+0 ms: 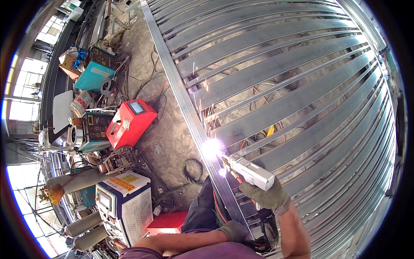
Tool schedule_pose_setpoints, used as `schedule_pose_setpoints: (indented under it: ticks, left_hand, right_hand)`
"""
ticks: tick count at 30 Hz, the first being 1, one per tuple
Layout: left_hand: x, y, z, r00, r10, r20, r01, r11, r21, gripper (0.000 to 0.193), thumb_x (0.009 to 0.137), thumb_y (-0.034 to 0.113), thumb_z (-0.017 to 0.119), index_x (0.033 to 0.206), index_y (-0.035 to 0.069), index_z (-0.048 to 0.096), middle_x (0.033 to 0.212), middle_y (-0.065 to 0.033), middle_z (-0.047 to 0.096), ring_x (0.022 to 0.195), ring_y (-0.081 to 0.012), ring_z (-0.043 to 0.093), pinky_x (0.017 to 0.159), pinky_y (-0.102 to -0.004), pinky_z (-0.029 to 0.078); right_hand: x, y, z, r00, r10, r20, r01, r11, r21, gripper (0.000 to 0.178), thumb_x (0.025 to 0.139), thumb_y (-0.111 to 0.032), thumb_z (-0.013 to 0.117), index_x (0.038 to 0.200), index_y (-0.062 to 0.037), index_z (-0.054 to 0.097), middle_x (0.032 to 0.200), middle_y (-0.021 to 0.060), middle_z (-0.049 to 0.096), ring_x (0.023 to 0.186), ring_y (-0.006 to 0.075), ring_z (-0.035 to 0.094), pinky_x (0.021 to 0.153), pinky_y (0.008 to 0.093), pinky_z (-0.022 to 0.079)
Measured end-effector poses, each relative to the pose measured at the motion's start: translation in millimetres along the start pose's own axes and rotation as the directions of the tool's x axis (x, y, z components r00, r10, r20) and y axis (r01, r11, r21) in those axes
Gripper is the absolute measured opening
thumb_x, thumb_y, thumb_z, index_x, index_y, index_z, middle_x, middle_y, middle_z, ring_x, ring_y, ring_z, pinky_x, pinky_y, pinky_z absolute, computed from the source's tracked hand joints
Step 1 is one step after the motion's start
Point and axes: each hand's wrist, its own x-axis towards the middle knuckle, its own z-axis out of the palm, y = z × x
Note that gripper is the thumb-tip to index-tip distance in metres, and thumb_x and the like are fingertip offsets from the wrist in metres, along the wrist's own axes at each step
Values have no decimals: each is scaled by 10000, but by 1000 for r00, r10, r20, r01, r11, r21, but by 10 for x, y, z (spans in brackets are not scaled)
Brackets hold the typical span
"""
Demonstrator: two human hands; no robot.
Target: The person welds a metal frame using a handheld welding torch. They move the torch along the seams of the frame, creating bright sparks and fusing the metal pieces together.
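Observation:
My right hand (269, 196), in a grey-green work glove, is closed round a silver handheld welding gun (251, 172). The gun's nozzle points up and left at the long side rail (185, 108) of a metal frame. A glaring white-violet weld spot burns at its tip, hiding the joint there, and orange sparks fly upward. My left hand (235, 231), gloved as well, rests against the near end of the same rail; its fingers cannot be made out. Flat metal slats (276, 116) and thin bars run off to the right from the rail. A cable and hose hang below the gun.
On the floor to the left stand a red machine with a screen (131, 123), a teal machine (95, 71) and a white-and-blue cabinet (129, 207). Grey gas cylinders (79, 181) lie beside them. Cables and a coiled rope (192, 170) cover parts of the floor.

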Motion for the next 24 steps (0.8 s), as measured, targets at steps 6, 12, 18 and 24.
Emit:
schedule_pose_setpoints:
  ticks: [6, 12, 18, 24]
  left_hand:
    - [-15, 19, -145, 999, -20, 50, 20, 1000, -2, 244, 879, 237, 665, 965, 67, 816, 951, -186, 789, 909, -368, 778, 775, -494, 610]
    - [38, -24, -67, 998, -27, 55, 27, 1000, 17, 226, 881, 211, 653, 959, 77, 817, 952, -173, 793, 904, -359, 781, 762, -485, 611]
    - [52, -40, -51, 999, -17, 43, 17, 1000, 16, 218, 886, 184, 640, 958, 77, 815, 952, -166, 795, 898, -361, 781, 754, -487, 614]
    - [49, -24, -85, 999, -23, 49, 22, 999, 23, 212, 889, 179, 642, 958, 76, 814, 954, -164, 795, 908, -364, 780, 757, -488, 616]
  right_hand:
    - [3, -59, -9, 996, 83, 34, -85, 994, 63, 451, 931, -341, 825, 1270, -60, 731, 916, 64, 787, 805, 122, 747, 695, 311, 594]
    - [7, 22, -13, 999, 30, 13, -30, 1000, 3, 437, 929, -339, 826, 1252, -59, 738, 887, 62, 779, 773, 117, 738, 659, 311, 586]
    - [-1, 41, -28, 998, 55, 23, -56, 998, 40, 411, 914, -333, 842, 1207, -59, 754, 845, 49, 763, 716, 104, 711, 605, 302, 561]
    - [-12, 94, -29, 996, 82, 26, -84, 994, 66, 416, 905, -324, 852, 1207, -55, 754, 846, 40, 764, 710, 96, 705, 600, 299, 560]
